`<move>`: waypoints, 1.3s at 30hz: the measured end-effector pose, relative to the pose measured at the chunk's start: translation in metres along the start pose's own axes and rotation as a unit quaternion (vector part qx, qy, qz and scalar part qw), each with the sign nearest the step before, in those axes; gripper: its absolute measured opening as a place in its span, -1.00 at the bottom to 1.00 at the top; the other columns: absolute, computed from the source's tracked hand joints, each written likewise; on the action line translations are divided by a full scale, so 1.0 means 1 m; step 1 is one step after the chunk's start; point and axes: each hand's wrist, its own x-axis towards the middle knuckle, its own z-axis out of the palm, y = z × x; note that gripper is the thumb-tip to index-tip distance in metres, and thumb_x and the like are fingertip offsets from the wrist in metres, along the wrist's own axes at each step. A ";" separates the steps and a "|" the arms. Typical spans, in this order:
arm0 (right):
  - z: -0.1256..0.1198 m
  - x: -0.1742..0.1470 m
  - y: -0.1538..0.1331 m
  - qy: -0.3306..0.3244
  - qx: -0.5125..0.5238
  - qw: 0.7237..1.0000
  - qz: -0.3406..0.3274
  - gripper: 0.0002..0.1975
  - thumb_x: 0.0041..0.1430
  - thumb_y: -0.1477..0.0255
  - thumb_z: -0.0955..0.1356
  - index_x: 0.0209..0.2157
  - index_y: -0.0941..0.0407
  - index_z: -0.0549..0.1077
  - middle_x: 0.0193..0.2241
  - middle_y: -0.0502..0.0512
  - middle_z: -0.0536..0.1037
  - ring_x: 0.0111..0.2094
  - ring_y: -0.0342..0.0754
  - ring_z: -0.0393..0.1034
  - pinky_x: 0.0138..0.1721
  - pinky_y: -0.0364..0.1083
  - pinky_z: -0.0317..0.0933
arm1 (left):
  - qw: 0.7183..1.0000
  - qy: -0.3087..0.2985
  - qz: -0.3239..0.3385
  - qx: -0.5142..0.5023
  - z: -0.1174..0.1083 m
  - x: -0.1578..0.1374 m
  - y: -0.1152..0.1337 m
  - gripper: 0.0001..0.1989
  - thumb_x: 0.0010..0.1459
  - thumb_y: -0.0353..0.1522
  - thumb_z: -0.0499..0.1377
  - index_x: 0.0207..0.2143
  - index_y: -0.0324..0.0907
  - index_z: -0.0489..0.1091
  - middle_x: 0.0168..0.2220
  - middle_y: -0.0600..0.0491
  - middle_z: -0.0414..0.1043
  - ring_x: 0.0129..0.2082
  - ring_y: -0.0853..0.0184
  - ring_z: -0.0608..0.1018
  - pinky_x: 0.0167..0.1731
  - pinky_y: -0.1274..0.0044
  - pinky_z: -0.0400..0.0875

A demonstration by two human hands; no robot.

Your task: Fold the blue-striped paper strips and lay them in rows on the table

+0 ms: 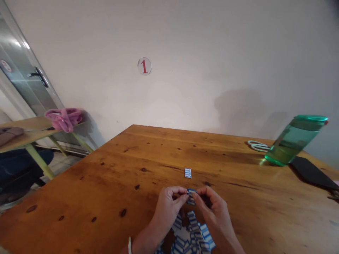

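Between the fingertips of both hands is a small blue-and-white striped piece (191,192), raised a little in front of me. My left hand (172,203) pinches its left side with thumb and forefinger. On the right side, my right hand (212,204) grips it the same way. A loose pile of similar striped pieces (194,234) lies on the table below and between my wrists, partly covered by my hands. Farther off, one single striped piece (188,173) rests flat on the wood. What is printed on the pieces is too small to read.
The wooden table (106,197) reaches to the wall. At right stand a green bottle (295,141), a white cable (258,145) and a flat black object (315,173). A second table (34,123) at left carries a pink cloth (65,118), near a door (29,70).
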 end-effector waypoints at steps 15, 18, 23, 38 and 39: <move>-0.004 -0.001 -0.005 -0.279 -0.249 0.913 -0.165 -0.75 0.05 0.63 0.25 -0.33 0.04 0.48 -0.35 0.05 0.43 -0.27 -0.03 0.27 -0.25 -0.10 0.15 | 0.991 0.102 -0.014 -0.090 -0.031 0.005 0.021 -0.79 -0.13 -0.24 0.18 -0.50 -0.21 0.33 -0.82 0.22 0.24 -0.84 0.55 0.13 -0.79 0.69 -0.06; -0.004 -0.003 -0.007 -0.305 -0.308 0.881 -0.188 -0.68 0.12 0.60 0.23 -0.23 -0.06 0.48 -0.31 0.06 0.40 -0.23 -0.01 0.23 -0.27 -0.08 0.13 | 0.992 0.091 -0.013 -0.091 -0.029 0.004 0.019 -0.79 -0.13 -0.25 0.18 -0.50 -0.22 0.32 -0.82 0.21 0.24 -0.84 0.55 0.15 -0.79 0.69 -0.04; -0.005 -0.003 -0.008 -0.326 -0.366 0.844 -0.216 -0.64 0.18 0.55 0.21 -0.11 -0.16 0.41 -0.24 0.08 0.36 -0.19 0.00 0.20 -0.26 -0.08 0.12 | 0.993 0.086 -0.017 -0.081 -0.027 0.004 0.020 -0.80 -0.11 -0.25 0.17 -0.50 -0.22 0.33 -0.83 0.20 0.24 -0.85 0.55 0.17 -0.79 0.70 -0.04; -0.004 -0.005 -0.011 -0.310 -0.383 0.850 -0.186 -0.83 0.05 0.56 0.30 -0.34 0.04 0.46 -0.21 0.09 0.37 -0.13 0.04 0.20 -0.23 -0.03 0.15 | 0.993 0.075 -0.018 -0.085 -0.027 0.004 0.020 -0.80 -0.10 -0.25 0.17 -0.51 -0.21 0.32 -0.83 0.20 0.24 -0.85 0.56 0.15 -0.79 0.69 -0.06; -0.004 -0.004 -0.010 -0.306 -0.364 0.860 -0.185 -0.85 0.05 0.57 0.30 -0.38 0.05 0.47 -0.22 0.09 0.38 -0.14 0.02 0.21 -0.21 -0.04 0.15 | 0.993 0.076 -0.017 -0.086 -0.027 0.004 0.020 -0.80 -0.10 -0.25 0.17 -0.51 -0.21 0.32 -0.83 0.20 0.24 -0.85 0.56 0.15 -0.79 0.68 -0.06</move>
